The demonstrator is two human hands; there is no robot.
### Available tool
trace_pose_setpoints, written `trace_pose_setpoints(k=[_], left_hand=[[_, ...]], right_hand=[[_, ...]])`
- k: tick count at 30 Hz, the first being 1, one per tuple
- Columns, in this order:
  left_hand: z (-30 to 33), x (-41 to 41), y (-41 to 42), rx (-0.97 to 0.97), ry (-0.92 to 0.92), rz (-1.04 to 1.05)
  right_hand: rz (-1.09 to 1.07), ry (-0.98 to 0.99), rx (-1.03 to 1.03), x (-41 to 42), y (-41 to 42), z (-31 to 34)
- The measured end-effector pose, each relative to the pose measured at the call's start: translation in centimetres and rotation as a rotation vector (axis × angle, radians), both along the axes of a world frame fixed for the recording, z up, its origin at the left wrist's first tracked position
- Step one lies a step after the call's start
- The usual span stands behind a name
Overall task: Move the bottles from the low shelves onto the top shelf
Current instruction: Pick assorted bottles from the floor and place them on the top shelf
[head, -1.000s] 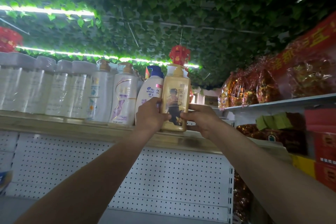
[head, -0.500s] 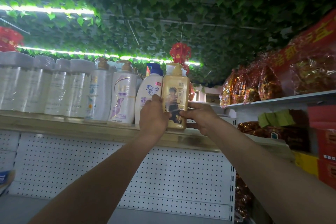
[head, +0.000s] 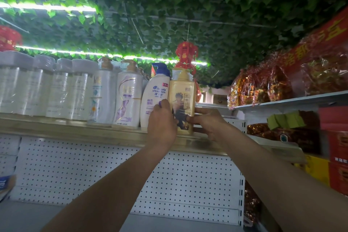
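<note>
Nudged leftward against one white bottle [head: 153, 103] — gold bottle [head: 181, 103], both hands [head: 162, 122] gripping it.

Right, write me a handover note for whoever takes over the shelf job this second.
Left hand: grips the gold bottle from its left side.
Right hand: grips its lower right side, thumb across the front.
Gold bottle: upright on the top shelf, at the right end of the row, against the white shampoo bottle.
Done: this bottle is up.
Left: release; low shelves are out of view.
</note>
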State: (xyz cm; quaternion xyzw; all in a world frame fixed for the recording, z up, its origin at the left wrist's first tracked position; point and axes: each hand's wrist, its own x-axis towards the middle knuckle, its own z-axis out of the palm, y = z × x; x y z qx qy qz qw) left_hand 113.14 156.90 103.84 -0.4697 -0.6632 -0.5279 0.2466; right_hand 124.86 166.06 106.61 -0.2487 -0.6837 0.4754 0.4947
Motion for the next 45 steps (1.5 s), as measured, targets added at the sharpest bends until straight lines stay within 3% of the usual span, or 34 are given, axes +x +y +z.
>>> trace_pose_setpoints(k=[11, 20, 31, 36, 45], left_hand=[[-0.9, 0.2, 0.0, 0.060, -0.013, -0.083], [-1.2, -1.0, -2.5, 0.031, -0.136, -0.259], [-2.8, -3.8, -8.4, -0.080, -0.393, -0.548], [-6.0, -5.3, -10.4, -0.131, -0.572, -0.677], [-14.0, -7.8, -13.7, -0.309, -0.686, -0.703]], right_hand=[[-0.087, -0.061, 0.027, -0.4, 0.1, -0.2], [-0.278, -0.102, 0.030, -0.9, -1.5, -0.6], [-0.423, -0.130, -0.068, -0.5, -10.6, -2.7], [-0.362, -0.029, -0.215, -0.8, -13.6, -5.5], [-0.333, -0.095, -0.353, -1.8, -18.6, -12.9]])
